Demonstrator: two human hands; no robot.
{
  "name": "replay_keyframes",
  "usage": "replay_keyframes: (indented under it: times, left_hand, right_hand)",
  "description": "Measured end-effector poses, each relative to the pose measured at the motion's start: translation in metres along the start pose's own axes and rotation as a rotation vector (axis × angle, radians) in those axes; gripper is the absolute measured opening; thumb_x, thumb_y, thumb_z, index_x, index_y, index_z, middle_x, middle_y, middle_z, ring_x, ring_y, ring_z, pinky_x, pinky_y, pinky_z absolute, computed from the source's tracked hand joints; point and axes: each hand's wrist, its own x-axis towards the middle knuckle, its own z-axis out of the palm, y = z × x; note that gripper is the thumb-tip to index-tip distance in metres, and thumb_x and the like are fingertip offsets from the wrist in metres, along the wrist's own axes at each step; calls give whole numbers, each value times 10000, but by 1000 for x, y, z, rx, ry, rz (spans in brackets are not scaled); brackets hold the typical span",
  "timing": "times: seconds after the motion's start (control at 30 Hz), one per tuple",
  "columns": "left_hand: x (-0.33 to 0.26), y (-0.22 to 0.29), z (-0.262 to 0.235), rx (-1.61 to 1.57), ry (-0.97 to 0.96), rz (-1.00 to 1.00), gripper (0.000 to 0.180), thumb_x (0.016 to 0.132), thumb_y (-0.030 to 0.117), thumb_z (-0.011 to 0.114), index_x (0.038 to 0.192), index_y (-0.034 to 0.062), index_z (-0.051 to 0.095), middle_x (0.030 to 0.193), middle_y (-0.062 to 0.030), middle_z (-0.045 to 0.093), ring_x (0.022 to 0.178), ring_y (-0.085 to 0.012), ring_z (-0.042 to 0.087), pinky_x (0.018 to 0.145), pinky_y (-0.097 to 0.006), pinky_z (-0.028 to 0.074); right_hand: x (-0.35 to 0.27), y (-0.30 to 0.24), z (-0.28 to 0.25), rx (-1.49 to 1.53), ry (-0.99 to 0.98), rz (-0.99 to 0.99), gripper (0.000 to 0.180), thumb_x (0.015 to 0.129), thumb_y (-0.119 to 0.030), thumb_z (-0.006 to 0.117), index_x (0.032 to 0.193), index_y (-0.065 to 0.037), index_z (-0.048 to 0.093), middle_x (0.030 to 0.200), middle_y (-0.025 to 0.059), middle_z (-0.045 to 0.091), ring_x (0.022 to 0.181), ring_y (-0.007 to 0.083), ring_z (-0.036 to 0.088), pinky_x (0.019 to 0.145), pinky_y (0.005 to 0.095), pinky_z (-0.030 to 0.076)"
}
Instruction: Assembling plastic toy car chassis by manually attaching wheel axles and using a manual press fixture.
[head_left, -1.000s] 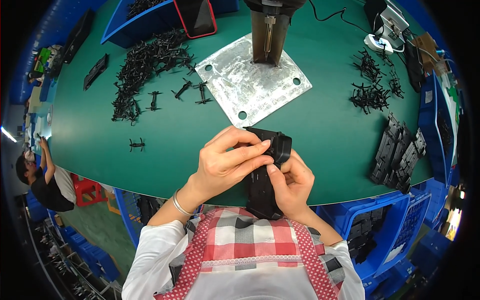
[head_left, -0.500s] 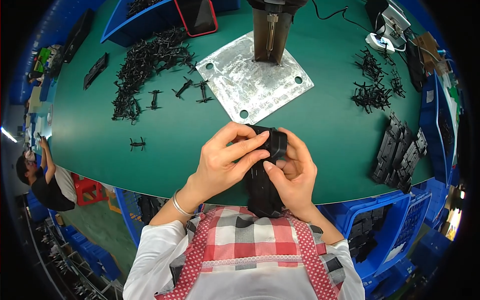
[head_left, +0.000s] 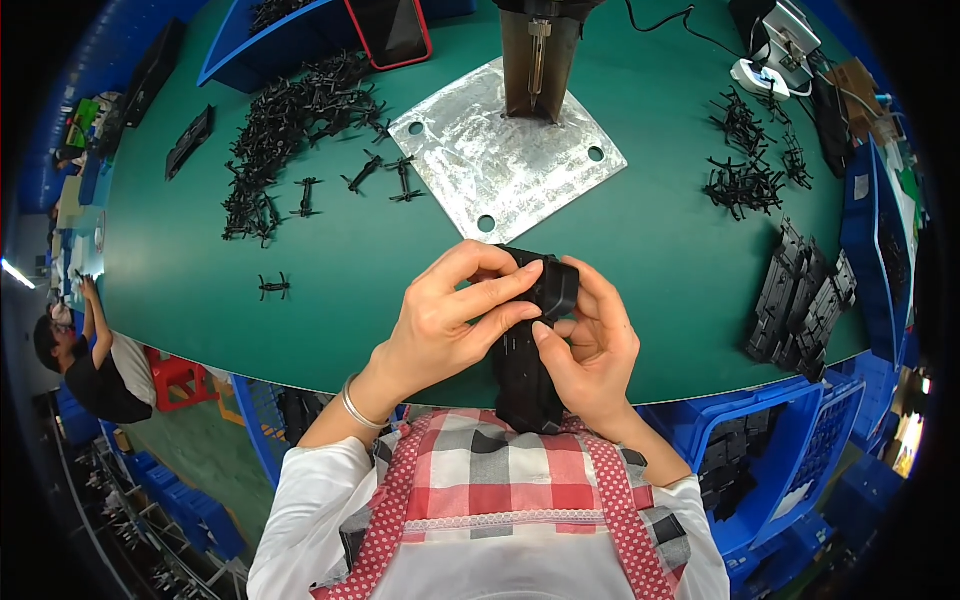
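Both my hands are on a long black plastic part (head_left: 527,385), which stands out from the table edge toward my apron. My left hand (head_left: 452,312) pinches its far end with thumb and fingers. My right hand (head_left: 592,345) grips the same end from the right, its thumb close to my left thumb. Between the fingers a rounded black end (head_left: 562,290) shows; what lies under the fingertips is hidden. Just beyond my hands is a scuffed metal plate (head_left: 480,165) with round holes, and a vertical tool head (head_left: 539,60) with a thin metal rod stands over it.
At the left lies a heap of small black plastic pieces (head_left: 290,130), with a single piece (head_left: 274,287) nearer me. Flat black panels (head_left: 790,300) and more small pieces (head_left: 745,188) are at the right. A red-edged phone (head_left: 392,35) lies by a blue bin (head_left: 225,60). Blue crates (head_left: 770,400) stand below the table edge.
My hands and the black part have hardly moved; the grip looks the same. The whole view has shifted very slightly.
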Motion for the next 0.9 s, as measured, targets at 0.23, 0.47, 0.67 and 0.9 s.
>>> replay_keyframes:
  times: [0.23,0.47,0.67,0.9]
  left_hand:
    - [1,-6,-12,-63,-106,-16,359,684,-48,686,1034,21,642,934,-91,538,753,-165,556,642,-262,482]
    - [-11,-27,-14,-72,38,-65,279,680,-8,717,952,33,673,855,-66,582,703,-143,578,591,-239,483]
    - [-11,-27,-12,-125,-23,-99,294,681,21,725,971,39,676,820,-60,586,688,-141,574,579,-239,477]
    - [-9,-30,-18,-25,-105,-50,304,679,49,729,976,29,666,831,-63,578,689,-151,577,571,-260,482]
  right_hand:
    - [9,-1,5,71,145,88,391,812,61,592,1153,47,402,984,142,610,822,120,611,668,208,519]
    - [9,1,6,34,109,70,392,818,53,589,1160,53,397,969,143,615,832,126,611,681,216,521]
    - [7,3,5,46,110,81,396,811,65,593,1158,52,402,964,144,616,838,127,611,698,221,518]
    - [7,6,4,60,121,124,390,806,70,593,1150,52,409,962,146,617,841,128,609,701,224,517]
